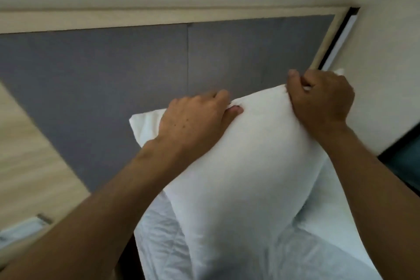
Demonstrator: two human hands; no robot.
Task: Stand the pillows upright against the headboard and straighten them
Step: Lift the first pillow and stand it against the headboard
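Observation:
A plump white pillow (245, 166) stands roughly upright on the bed, tilted to the right, in front of the grey padded headboard (113, 70). My left hand (195, 125) pinches the pillow's top edge near its left corner, fingers behind and thumb in front. At the top right corner my right hand (322, 100) is clenched on the fabric. A second white pillow (327, 191) lies partly hidden behind and to the right of the first.
The headboard has a pale wood frame (159, 18) along its top and right side. A light wood panel (27, 166) stands at the left. White quilted bedding (163, 245) lies below the pillow. A dark surface (406, 161) shows at the right edge.

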